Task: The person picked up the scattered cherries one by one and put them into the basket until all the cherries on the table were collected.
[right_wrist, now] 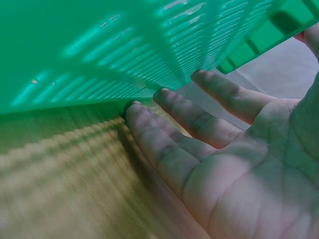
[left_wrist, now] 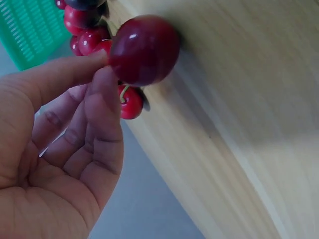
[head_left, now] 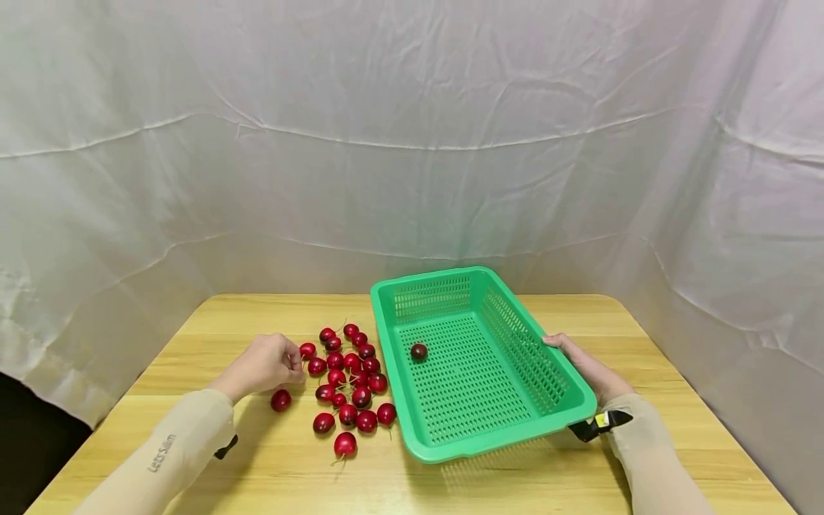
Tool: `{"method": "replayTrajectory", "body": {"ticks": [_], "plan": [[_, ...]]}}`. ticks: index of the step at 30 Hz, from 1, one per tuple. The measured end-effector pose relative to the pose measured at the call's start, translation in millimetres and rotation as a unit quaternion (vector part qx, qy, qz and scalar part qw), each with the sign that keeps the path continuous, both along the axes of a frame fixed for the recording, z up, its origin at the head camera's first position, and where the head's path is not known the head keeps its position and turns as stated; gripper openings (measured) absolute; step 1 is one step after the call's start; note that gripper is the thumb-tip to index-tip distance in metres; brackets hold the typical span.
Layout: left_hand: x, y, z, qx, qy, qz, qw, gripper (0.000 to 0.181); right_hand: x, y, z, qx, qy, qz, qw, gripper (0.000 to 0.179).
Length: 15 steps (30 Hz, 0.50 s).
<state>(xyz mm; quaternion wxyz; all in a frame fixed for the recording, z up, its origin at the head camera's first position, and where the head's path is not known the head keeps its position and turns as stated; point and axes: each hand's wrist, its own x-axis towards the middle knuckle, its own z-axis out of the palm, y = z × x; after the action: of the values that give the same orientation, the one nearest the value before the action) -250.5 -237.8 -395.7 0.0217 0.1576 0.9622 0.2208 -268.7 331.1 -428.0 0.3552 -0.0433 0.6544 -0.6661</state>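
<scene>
With thumb and forefinger pinched together, my left hand (head_left: 273, 363) holds a dark red cherry (left_wrist: 144, 50) at its stem end, the stem itself hidden. In the head view this cherry (head_left: 280, 400) shows just in front of the fingers, apart from the pile. My right hand (head_left: 582, 365) grips the green plastic basket (head_left: 489, 442) by its right side, thumb over the rim. In the right wrist view its fingers (right_wrist: 184, 112) reach along the slotted underside. The basket is tilted, raised at the near side, and one dark cherry (head_left: 419, 352) lies inside.
A loose pile of red cherries (head_left: 335, 361), many with stems, spreads over the wooden table (head_left: 257, 472) between my left hand and the basket. A nearer cherry (head_left: 345, 445) lies at the pile's front. Pale curtains (head_left: 412, 193) hang behind and at the sides.
</scene>
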Motion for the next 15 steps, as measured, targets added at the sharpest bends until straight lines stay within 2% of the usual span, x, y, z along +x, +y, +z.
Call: {"method": "replayTrajectory", "body": {"ticks": [4, 10, 15], "plan": [[0.9, -0.7, 2.8, -0.005, 0.01, -0.013, 0.9999, 0.024, 0.0, 0.6, -0.4, 0.004, 0.001, -0.001, 1.0, 0.079], [3.0, 0.1, 6.8, -0.004, 0.015, -0.014, 0.9998, 0.024, 1.6, 0.0, 0.4, 0.006, 0.006, 0.0, 1.0, 0.08], [4.0, 0.8, 11.6, 0.017, 0.003, -0.015, 0.9997, 0.022, 2.3, -2.1, 1.3, 0.005, -0.005, -0.006, 1.0, 0.082]]}}
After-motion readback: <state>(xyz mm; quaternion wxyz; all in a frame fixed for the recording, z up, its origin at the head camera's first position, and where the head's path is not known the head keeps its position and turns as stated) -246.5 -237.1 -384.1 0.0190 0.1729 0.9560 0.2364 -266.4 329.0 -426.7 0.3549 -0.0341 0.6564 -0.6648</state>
